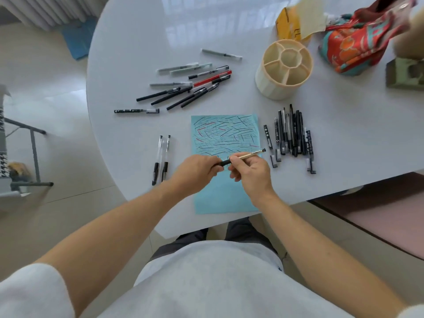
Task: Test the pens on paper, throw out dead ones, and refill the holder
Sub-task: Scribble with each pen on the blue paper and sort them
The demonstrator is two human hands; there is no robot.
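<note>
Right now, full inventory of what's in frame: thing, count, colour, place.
table: one, white, under everything
paper sheet: one, light blue, scribbled with black and red lines, at near edge
pen holder: one, cream, compartments empty, behind the sheet to the right
far-left pen pile: about a dozen, black, grey, one red
pen pair: two, clear with black caps, left of sheet
right pen group: roughly ten, mostly black, loose caps beside it
patterned cloth: one, red and teal, far right
yellow packet: one, behind holder
green block: one, right edge
held pen: one, gold and black, over sheet
left hand, right hand: both gripping the held pen
</note>
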